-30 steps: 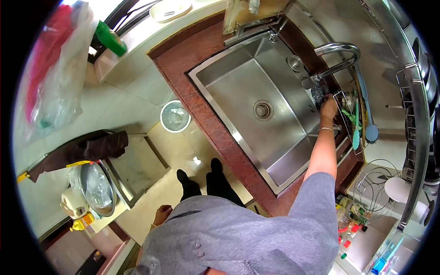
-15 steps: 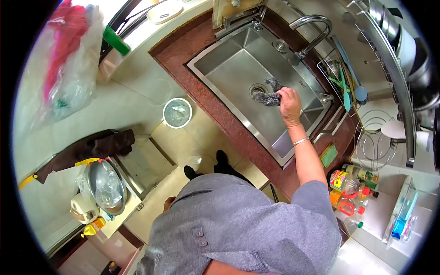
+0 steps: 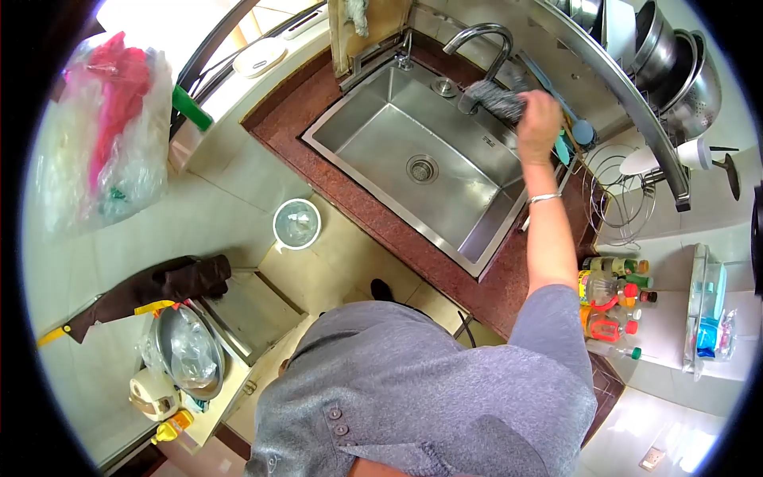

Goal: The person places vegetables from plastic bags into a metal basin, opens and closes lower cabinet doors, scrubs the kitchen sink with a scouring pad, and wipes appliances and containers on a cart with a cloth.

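My right hand [image 3: 540,126] is closed on a grey, fuzzy-looking rag [image 3: 499,102], which is blurred by motion. Hand and rag are over the back edge of the stainless steel sink [image 3: 362,151], close to the base of the curved chrome faucet [image 3: 486,30]. The drain [image 3: 422,168] lies uncovered in the basin floor. Of my left hand [image 3: 284,366], only a sliver shows beside my grey shirt, low at my left side; its fingers are hidden.
Red-brown countertop [image 3: 278,103] surrounds the sink. A dish rack [image 3: 636,103] with pots hangs at upper right, above a wire stand [image 3: 620,195]. Several bottles [image 3: 608,298] line the right side. A white bucket [image 3: 297,223] stands on the floor at left.
My right hand has carried the rag from the drain up to the sink's back edge by the faucet. The view has shifted slightly, and the drain is now uncovered.
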Demonstrator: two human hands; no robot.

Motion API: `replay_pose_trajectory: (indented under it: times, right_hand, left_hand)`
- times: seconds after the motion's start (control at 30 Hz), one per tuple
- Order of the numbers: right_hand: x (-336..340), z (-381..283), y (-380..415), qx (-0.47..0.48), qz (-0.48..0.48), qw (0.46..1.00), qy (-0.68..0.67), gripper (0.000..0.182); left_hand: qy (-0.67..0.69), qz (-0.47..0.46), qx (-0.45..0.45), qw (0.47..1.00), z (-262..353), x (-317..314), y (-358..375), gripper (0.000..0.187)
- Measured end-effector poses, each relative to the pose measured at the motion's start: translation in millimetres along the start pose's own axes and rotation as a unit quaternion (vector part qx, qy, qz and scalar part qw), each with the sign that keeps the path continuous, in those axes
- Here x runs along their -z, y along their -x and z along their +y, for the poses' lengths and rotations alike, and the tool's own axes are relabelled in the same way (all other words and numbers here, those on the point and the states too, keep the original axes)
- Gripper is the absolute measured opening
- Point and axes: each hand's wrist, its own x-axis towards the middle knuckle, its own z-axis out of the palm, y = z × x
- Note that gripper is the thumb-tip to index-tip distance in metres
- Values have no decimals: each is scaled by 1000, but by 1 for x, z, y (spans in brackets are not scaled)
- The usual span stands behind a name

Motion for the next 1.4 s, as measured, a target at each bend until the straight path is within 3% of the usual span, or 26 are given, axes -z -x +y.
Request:
replay_pose_trajectory:
  times: [0.1, 0.13, 0.2, 0.3, 0.33, 0.4, 0.53, 0.63, 0.87, 0.9, 1.0, 1.07, 1.2, 1.3, 1.4]
  right_hand:
    - [-1, 48, -12, -60, -30, 993, 92, 32]
    - [0, 61, -16, -89, -70, 987, 115, 33]
    - [-20, 98, -9, -77, -34, 986, 143, 34]
    - [-27, 125, -4, -131, -110, 959, 225, 31]
    - [-21, 124, -6, -88, -71, 968, 222, 23]
    - [-26, 132, -3, -97, -54, 964, 242, 22]
    - [-27, 127, -11, -145, -88, 949, 266, 25]
    - [-31, 127, -13, -121, -103, 937, 311, 21]
    - [-60, 174, -2, -81, -54, 953, 287, 17]
    - [-60, 175, -3, -112, -55, 951, 284, 14]
    - [-41, 148, -9, -131, -163, 918, 336, 14]
    - [-35, 133, -8, -135, -154, 920, 332, 16]
    - [-34, 131, -9, -127, -154, 916, 348, 14]
    - [-37, 136, -10, -117, -174, 905, 370, 12]
    - [-51, 154, -3, -71, -196, 906, 368, 13]
  left_hand:
    - [4, 5, 2, 1000, -5, -5, 4, 24]
    - [5, 6, 2, 1000, -7, -7, 5, 24]
    - [7, 9, 2, 1000, -11, -10, 7, 24]
    - [17, 16, 3, 1000, -19, -17, 10, 24]
    - [20, 21, 1, 1000, -24, -18, 13, 24]
    - [31, 37, 3, 999, -31, -23, 21, 24]
    - [53, 56, 3, 997, -48, -32, 30, 24]
    - [64, 63, -1, 996, -54, -40, 28, 24]
    - [73, 86, -33, 993, -80, -56, 28, 23]
    - [72, 90, -36, 993, -86, -58, 28, 23]
    - [80, 102, -27, 991, -93, -62, 21, 23]
    - [78, 104, -9, 991, -60, -62, 39, 27]
    - [-94, 95, 42, 990, 60, -47, 97, 33]
    - [-63, 85, 33, 994, 14, -48, 75, 34]
    - [-83, 94, 27, 992, 27, -46, 88, 33]
